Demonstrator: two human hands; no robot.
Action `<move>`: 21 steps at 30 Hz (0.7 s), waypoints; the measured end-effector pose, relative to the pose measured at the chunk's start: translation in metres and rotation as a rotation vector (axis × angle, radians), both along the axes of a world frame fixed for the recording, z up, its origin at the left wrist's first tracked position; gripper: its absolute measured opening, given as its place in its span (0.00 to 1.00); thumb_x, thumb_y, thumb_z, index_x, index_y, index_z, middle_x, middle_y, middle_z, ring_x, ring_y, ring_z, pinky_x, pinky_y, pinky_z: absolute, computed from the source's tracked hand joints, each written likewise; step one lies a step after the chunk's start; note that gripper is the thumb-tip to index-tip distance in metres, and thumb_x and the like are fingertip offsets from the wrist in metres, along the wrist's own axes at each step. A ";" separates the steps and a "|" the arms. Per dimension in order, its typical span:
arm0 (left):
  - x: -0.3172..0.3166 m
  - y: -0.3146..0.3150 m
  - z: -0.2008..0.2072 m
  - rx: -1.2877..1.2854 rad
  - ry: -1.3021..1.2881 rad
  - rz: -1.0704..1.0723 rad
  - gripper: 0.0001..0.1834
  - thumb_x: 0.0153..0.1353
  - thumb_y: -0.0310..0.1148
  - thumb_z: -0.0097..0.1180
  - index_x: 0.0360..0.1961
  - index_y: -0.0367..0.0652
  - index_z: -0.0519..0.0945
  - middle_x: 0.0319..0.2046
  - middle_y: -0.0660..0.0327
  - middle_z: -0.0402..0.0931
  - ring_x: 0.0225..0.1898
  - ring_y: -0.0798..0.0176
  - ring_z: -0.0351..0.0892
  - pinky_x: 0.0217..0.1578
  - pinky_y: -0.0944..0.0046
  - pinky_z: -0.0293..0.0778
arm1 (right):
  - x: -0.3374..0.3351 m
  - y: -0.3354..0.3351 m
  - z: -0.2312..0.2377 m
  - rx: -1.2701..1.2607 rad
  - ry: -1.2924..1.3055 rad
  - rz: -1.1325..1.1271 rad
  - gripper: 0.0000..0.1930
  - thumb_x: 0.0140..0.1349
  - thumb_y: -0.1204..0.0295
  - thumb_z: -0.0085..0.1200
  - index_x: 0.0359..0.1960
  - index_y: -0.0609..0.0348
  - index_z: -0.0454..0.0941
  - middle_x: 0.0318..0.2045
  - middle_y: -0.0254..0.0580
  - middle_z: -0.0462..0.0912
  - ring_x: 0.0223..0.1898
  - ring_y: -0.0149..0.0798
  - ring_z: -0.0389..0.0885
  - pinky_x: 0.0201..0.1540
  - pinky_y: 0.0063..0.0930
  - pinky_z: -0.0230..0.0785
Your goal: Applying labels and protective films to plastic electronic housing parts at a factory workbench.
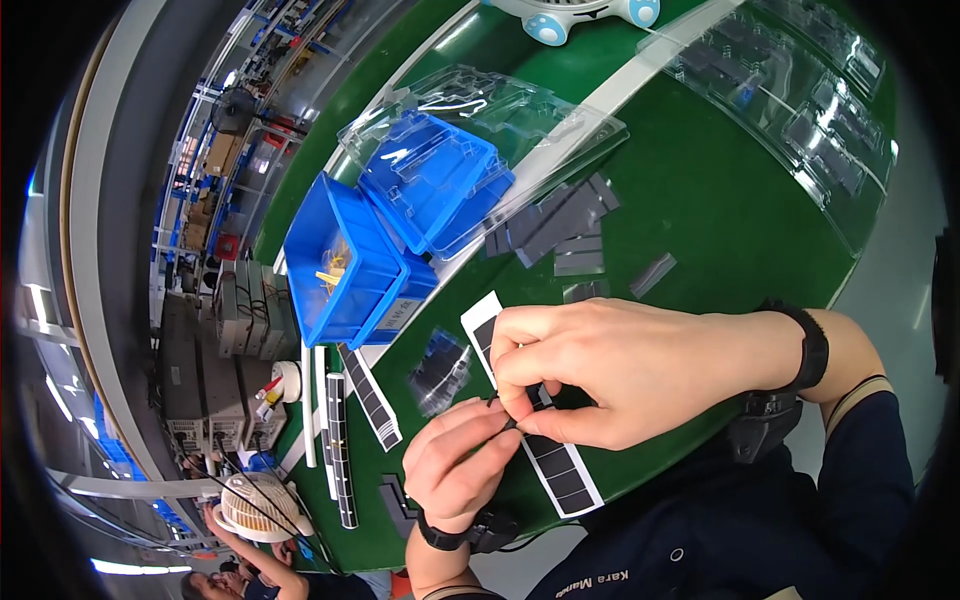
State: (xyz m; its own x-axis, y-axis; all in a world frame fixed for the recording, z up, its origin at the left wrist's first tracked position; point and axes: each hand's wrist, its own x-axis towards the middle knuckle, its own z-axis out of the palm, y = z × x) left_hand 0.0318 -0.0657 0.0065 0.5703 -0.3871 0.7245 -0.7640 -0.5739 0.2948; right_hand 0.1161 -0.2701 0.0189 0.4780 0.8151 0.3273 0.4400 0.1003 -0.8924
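My right hand [625,370] and my left hand [458,455] meet over the green table, fingers of both pinched together. Between the fingertips is a small black piece [511,424], mostly covered, so its kind is unclear. Beneath the hands lies a white strip with black squares [562,478], its middle hidden by the fingers. A clear bag with dark pieces [440,372] rests just beyond my left hand. Black flat parts [397,505] lie to the left of my left wrist.
Two blue bins [340,265] stand at the far left, with clear plastic trays [520,110] over one. Dark flat pieces [560,220] are scattered beyond my hands. More filled clear trays [790,110] lie far right. Another black-squared strip [372,400] and a fan [262,508] are left.
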 end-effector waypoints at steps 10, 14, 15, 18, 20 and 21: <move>-0.004 0.000 0.002 0.149 -0.113 0.134 0.18 0.46 0.19 0.67 0.32 0.43 0.70 0.31 0.57 0.75 0.33 0.54 0.81 0.34 0.61 0.79 | 0.000 0.000 -0.002 0.168 0.004 -0.196 0.08 0.58 0.75 0.55 0.38 0.64 0.77 0.37 0.42 0.73 0.27 0.32 0.76 0.30 0.25 0.71; -0.008 0.003 0.005 0.175 -0.128 0.171 0.18 0.47 0.21 0.67 0.33 0.43 0.69 0.31 0.57 0.74 0.33 0.54 0.81 0.35 0.60 0.79 | 0.005 -0.003 0.005 0.130 0.000 -0.215 0.06 0.55 0.71 0.60 0.30 0.59 0.77 0.37 0.36 0.72 0.33 0.30 0.72 0.31 0.23 0.69; -0.008 0.005 0.004 0.174 -0.129 0.174 0.18 0.47 0.21 0.67 0.33 0.43 0.69 0.31 0.57 0.74 0.33 0.54 0.81 0.35 0.60 0.79 | 0.004 -0.003 0.005 0.128 0.013 -0.201 0.08 0.53 0.68 0.63 0.28 0.57 0.78 0.38 0.36 0.72 0.34 0.31 0.72 0.30 0.23 0.68; -0.007 0.006 0.003 0.158 -0.131 0.183 0.18 0.48 0.21 0.66 0.35 0.43 0.69 0.32 0.57 0.74 0.34 0.53 0.81 0.36 0.59 0.79 | 0.002 -0.004 0.004 0.146 -0.063 -0.237 0.09 0.50 0.67 0.66 0.27 0.56 0.79 0.38 0.38 0.71 0.34 0.32 0.71 0.33 0.24 0.67; -0.007 0.005 0.004 0.152 -0.127 0.181 0.18 0.47 0.20 0.66 0.35 0.43 0.69 0.32 0.57 0.74 0.34 0.53 0.81 0.36 0.59 0.79 | 0.003 -0.002 0.000 0.166 -0.124 -0.238 0.07 0.48 0.69 0.66 0.26 0.55 0.81 0.39 0.40 0.71 0.34 0.34 0.70 0.36 0.25 0.67; -0.007 0.005 0.004 0.146 -0.122 0.174 0.18 0.47 0.19 0.67 0.35 0.43 0.69 0.32 0.57 0.74 0.34 0.53 0.81 0.37 0.58 0.79 | 0.003 -0.001 -0.001 0.165 -0.126 -0.234 0.07 0.48 0.69 0.66 0.26 0.55 0.81 0.39 0.40 0.71 0.34 0.34 0.70 0.36 0.25 0.67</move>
State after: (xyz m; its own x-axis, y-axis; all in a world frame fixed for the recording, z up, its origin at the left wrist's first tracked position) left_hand 0.0248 -0.0603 0.0101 0.5496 -0.3967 0.7353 -0.6750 -0.7295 0.1109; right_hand 0.1195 -0.2709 0.0179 0.5936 0.6186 0.5147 0.5745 0.1222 -0.8094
